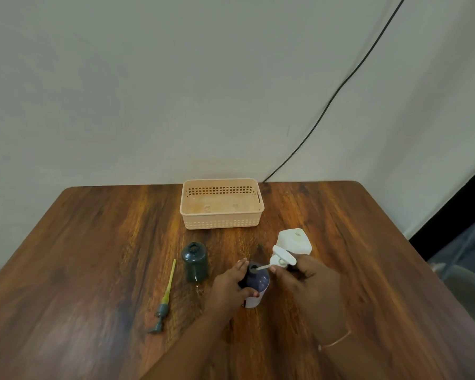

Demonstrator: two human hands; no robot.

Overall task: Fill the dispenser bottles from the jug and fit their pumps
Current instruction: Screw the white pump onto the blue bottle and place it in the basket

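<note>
Right-hand fingers (273,269): closed narrowly in a pinch on the white pump (282,258), just below its head. The right hand (305,275) is held above the table, with a thin bracelet (336,342) at the wrist.

White pump, long axis: tilted, with the head toward 2 o'clock and the dip tube (262,267) pointed toward 8 o'clock. The tube tip is met by the open mouth of the dark bottle (259,279); how deep it has entered cannot be told.

Left-hand fingers (242,264): curled around the dark bottle's shoulder, with the thumb across its near side. The bottle is gripped upright by the left hand (228,283), near the table's middle.

Bottles, two: the dark one, and a green bottle (194,261) stood upright and uncapped at 9 o'clock of it, apart.

Pumps, two: the white one, and a green pump (163,303) laid flat at 8 o'clock, its yellow tube toward 12 o'clock and its head toward 7.

Jug, one: a white jug (295,240) at 1 o'clock, just behind the right hand.

Basket, one: a peach basket (221,222) at 12 o'clock, by the far edge of the wooden table (93,256).

Cable, one: a black cable (337,91) run across the wall.
</note>
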